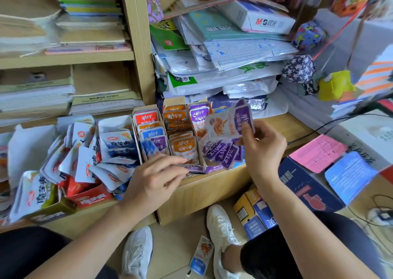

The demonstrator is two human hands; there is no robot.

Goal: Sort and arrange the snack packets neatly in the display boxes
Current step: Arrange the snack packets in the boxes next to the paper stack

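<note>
Nearest me, on the floor between two white shoes (pixel 221 234), I log one loose packet (pixel 201 255) lying flat. Above it, my left hand (pixel 148 178) rests at the front edge of the display boxes (pixel 170 129), fingers loosely extended over the front packets, its grip holding nothing that I can make out. My right hand (pixel 262 149) is raised just right of the boxes, its grip pinched on a purple-and-white snack packet (pixel 230 122) held upright between thumb and fingers. Under that hand, a fan of purple packets (pixel 223 153) lies loose on the shelf ledge (pixel 212 185). The boxes hold standing rows: red, orange, blue and purple packets in the left box, orange in the middle, purple behind. Left of them, a jumbled heap of white-and-blue packets (pixel 93 157) spills over a red carton (pixel 91 196). Furthest back, stacked paper goods (pixel 223 51) fill the shelves.
</note>
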